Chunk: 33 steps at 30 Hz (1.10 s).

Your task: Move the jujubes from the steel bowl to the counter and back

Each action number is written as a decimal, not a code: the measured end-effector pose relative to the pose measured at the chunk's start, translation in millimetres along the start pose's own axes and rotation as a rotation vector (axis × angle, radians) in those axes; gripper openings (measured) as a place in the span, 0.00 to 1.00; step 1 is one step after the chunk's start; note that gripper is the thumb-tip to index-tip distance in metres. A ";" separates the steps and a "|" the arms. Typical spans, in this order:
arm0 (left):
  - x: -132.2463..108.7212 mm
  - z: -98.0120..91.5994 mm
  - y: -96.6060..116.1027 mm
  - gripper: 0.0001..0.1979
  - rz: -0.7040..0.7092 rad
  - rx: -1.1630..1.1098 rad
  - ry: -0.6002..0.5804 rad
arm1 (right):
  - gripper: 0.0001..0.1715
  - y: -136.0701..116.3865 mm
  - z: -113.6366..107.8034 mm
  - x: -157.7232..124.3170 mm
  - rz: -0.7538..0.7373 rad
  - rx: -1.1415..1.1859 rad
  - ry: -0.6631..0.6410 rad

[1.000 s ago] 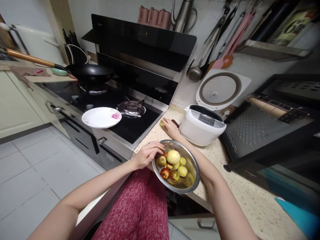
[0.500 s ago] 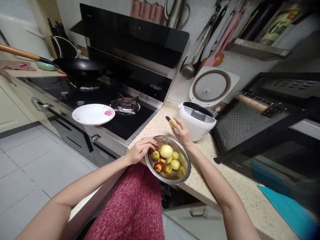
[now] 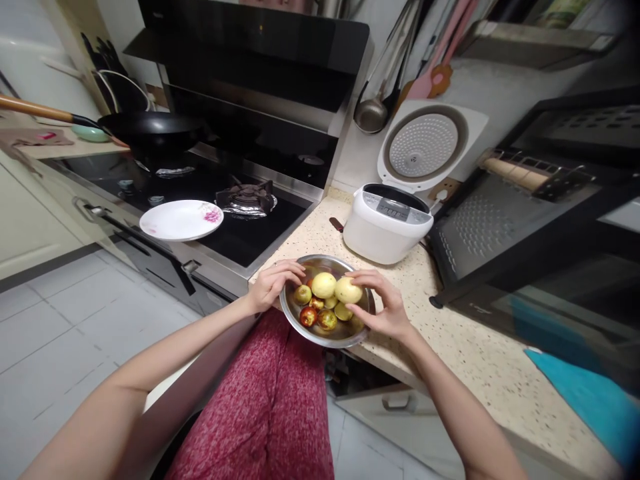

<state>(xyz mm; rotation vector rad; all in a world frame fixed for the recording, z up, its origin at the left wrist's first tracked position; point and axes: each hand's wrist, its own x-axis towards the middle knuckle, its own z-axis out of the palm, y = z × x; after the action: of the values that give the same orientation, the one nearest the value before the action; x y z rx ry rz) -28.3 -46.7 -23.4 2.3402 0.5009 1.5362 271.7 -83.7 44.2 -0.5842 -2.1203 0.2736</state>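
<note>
A metal bowl (image 3: 325,341) sits at the front edge of the speckled bench (image 3: 450,333), just over the person's lap. The left hand (image 3: 270,285) is hooked over its left rim, fingers curled inward and gripping it. The right hand (image 3: 385,307) is closed loosely around a yellow fruit (image 3: 347,290), thumb and fingertips pinching it, held low over the bowl's right side and touching the pile of small fruit (image 3: 320,308), green, yellow and red, inside. Behind the bowl stands a white rice cooker (image 3: 385,227) with its lid up. To the left, a white plate (image 3: 175,221) rests on the stove (image 3: 240,233) edge, a black pan (image 3: 150,127) farther back.
</note>
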 end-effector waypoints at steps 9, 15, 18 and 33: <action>0.1 -1.7 2.2 0.28 -0.018 0.006 0.002 | 0.22 -2.0 0.5 2.9 -0.024 0.098 -0.179; -1.3 -2.2 0.3 0.28 -0.005 0.028 -0.002 | 0.22 -0.3 1.2 4.3 0.017 0.169 -0.233; -1.4 -2.6 -0.2 0.27 -0.002 0.025 -0.003 | 0.22 2.5 0.6 5.6 0.046 0.201 -0.251; -3.1 -4.3 -1.4 0.26 0.022 0.042 0.010 | 0.24 19.1 -3.1 7.5 0.188 0.291 -0.174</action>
<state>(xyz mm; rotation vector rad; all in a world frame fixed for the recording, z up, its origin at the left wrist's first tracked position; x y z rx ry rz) -33.6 -46.5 -24.8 2.3783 0.5166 1.5623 276.4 -63.4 43.7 -0.6040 -2.1385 0.7492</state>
